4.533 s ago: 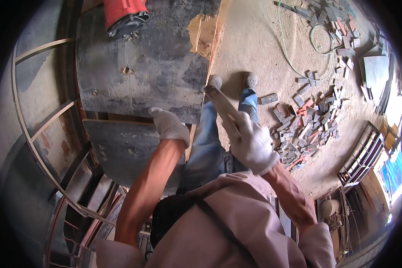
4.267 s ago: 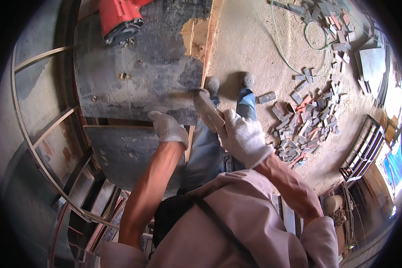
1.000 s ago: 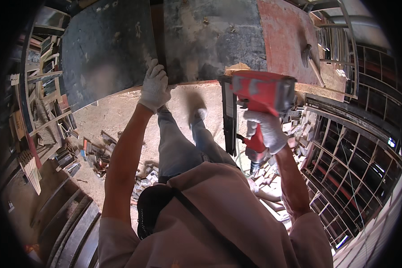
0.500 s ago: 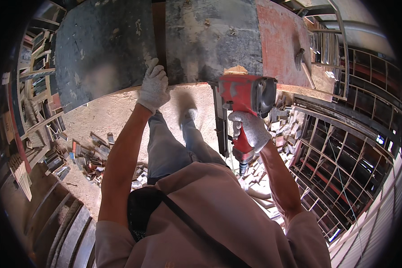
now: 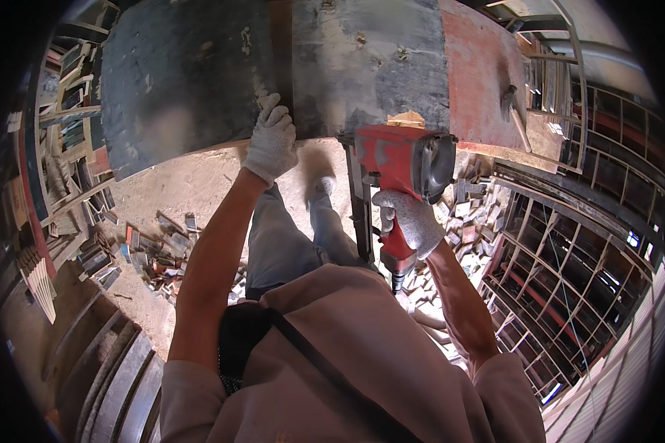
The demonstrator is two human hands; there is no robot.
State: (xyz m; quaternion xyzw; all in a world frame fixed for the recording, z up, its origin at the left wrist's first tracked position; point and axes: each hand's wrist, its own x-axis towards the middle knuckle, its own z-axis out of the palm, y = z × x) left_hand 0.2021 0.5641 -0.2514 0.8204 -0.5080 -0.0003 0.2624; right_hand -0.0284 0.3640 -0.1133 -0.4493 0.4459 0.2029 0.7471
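Observation:
My right hand [image 5: 412, 221], in a pale knitted glove, is closed round the handle of a red nail gun [image 5: 395, 159]. The gun's head and dark magazine are at the near edge of the panels; where its nose points is hidden. My left hand [image 5: 272, 144], gloved too, is closed over the near edge of a dark panel [image 5: 185, 88], beside a brown gap [image 5: 281, 66]. To the right of the gap lies a worn grey panel [image 5: 369, 66] with a splintered light patch [image 5: 406, 118] at its edge. Farther right is a reddish panel [image 5: 484, 81] with a hammer [image 5: 518, 118] on it.
Wood offcuts [image 5: 162, 255] lie scattered on the dusty floor at the left, and a bigger heap of offcuts [image 5: 469, 214] lies at the right. A metal rack [image 5: 561, 266] stands on the right. Stacked boards [image 5: 70, 118] line the left side.
The view has shifted slightly, so the panels sit a little farther right. Against them, the nail gun has moved slightly left. My left hand keeps to the same edge beside the gap.

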